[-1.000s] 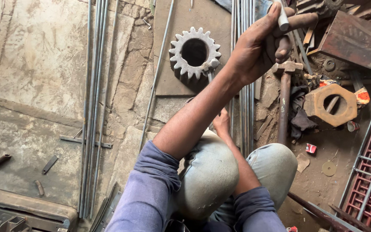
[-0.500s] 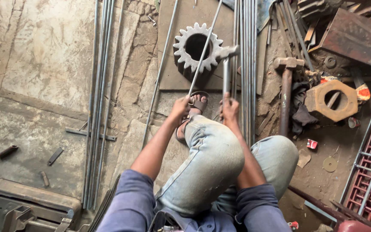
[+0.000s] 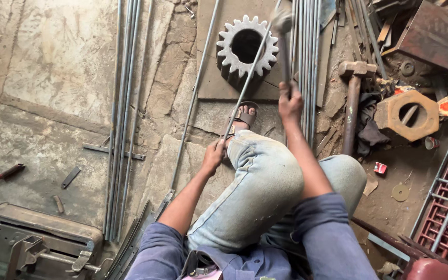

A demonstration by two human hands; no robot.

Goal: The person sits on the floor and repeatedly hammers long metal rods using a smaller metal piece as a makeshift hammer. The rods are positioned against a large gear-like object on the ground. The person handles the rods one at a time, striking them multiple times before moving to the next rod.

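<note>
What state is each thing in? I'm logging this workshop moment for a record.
left hand: gripping the thin rod
thin rod: slanted across the gear
right hand: gripping the hammer
hammer: raised, blurred
gear: flat on its plate
sledgehammer: lying unused

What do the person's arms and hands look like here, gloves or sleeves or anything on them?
Both hands are bare: no gloves, rings or watch visible on the left hand or the right hand. The forearms are bare too. Each arm wears a blue-purple cloth sleeve pushed up to around the elbow, bunched in soft folds. No markings show on the sleeves.
</note>
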